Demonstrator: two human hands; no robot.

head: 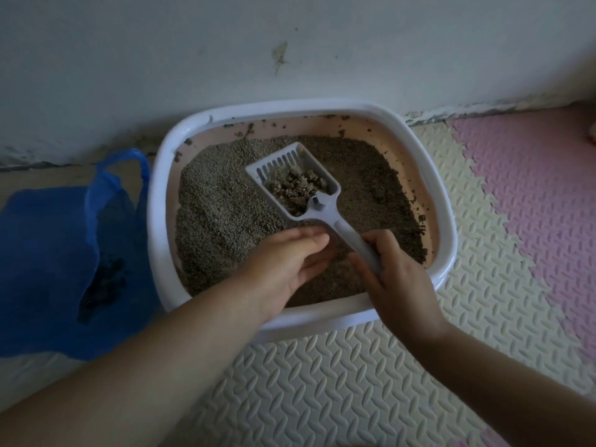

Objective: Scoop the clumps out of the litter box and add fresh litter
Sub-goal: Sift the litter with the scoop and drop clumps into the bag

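Against the wall (225,43) on foam mat (322,382), held scoop (325,214) of clumps (298,188) over the middle of the litter box (447,221), with right hand (393,272) curled round the handle and left hand (290,259) loose and empty beside it; risked dropping clumps on the mat if tipped before reaching blue bag (48,269).

White-rimmed, pink-walled plastic litter box (154,204) sits on cream embossed foam floor mat (354,366), against a pale scuffed wall (225,43). Grey-brown granular litter (219,214) fills it. Right hand (396,272) grips the handle of a white slotted plastic scoop (317,206); the scoop head is raised above the litter and loaded with brown clumps (300,187). Left hand (290,256) is over the litter, fingers extended, tips just beside the handle (contact unclear). Blue plastic bag (48,253) lies left of the box, dark clumps inside. Pink mat tiles (532,188) lie to the right.
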